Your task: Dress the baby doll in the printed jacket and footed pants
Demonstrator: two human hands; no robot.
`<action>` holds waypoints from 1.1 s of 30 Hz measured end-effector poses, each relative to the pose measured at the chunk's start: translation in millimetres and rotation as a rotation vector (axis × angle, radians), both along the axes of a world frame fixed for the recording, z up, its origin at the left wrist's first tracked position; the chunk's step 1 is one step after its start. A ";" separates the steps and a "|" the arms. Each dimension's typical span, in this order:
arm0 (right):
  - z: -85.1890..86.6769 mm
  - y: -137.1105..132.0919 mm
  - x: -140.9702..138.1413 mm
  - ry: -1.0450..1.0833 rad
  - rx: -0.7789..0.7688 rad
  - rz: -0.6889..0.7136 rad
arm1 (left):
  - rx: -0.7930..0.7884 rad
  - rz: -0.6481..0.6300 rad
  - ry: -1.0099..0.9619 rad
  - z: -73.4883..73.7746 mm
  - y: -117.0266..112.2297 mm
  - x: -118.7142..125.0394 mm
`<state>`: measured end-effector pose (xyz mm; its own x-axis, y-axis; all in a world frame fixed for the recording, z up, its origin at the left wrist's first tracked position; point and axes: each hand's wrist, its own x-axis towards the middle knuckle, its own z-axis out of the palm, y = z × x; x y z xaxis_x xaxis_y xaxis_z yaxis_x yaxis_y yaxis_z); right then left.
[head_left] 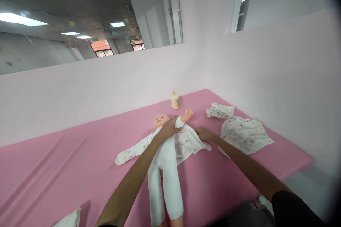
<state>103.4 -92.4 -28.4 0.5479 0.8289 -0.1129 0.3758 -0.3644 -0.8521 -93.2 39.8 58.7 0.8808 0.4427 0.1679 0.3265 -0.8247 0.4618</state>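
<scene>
A baby doll (166, 161) with a white cloth body lies on its back on the pink table (80, 156), head toward the wall. Under it is spread an open white patterned garment (186, 143), one sleeve stretched out to the left. My left hand (169, 127) is wrapped round the doll's upper arm near the shoulder; the doll's hand (187, 114) sticks up beyond it. My right hand (204, 134) pinches the edge of the garment on the doll's right side.
A small cream bottle (175, 100) stands by the wall behind the doll. Two more pieces of white patterned clothing lie to the right: a bunched one (220, 110) and a flat one (245, 134). Another white cloth (69, 219) peeks in at the bottom left.
</scene>
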 end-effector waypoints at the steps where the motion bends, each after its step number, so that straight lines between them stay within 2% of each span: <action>1: 5.5 1.9 11.0 -0.123 -0.034 -0.005 | -0.004 -0.002 0.000 0.3 -0.1 -0.3; 4: 20.9 5.5 39.0 -0.420 -0.068 -0.085 | 0.001 -0.013 -0.006 -0.1 0.2 0.0; 7: 26.6 7.9 43.5 -0.609 -0.042 -0.118 | 0.003 -0.014 0.001 -2.6 0.5 2.0; 10: 18.9 11.1 19.9 -0.696 0.006 -0.073 | 0.005 -0.020 0.014 -5.3 -0.5 4.3; 15: -4.9 21.8 -41.0 -0.740 0.063 0.190 | 0.021 -0.001 0.037 -5.5 -3.8 9.4; 19: -15.1 38.6 -63.2 -0.747 0.052 0.205 | 0.058 0.003 -0.006 -2.2 -9.2 17.9; 23: -14.0 52.9 -53.6 -0.686 0.039 0.123 | 0.117 -0.060 -0.065 0.7 -20.2 28.9; 27: -1.2 55.8 -31.5 -0.571 0.085 0.025 | 0.196 -0.074 -0.012 0.0 -28.6 35.2; 33: 25.7 53.5 -3.2 -0.326 0.174 -0.072 | 0.129 -0.002 0.044 -11.2 -16.9 37.9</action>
<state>100.2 -38.9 -2.7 0.5893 0.7784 0.2165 0.6163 -0.2598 -0.7434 -55.4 22.9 47.5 0.8893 0.4185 0.1846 0.3428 -0.8770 0.3367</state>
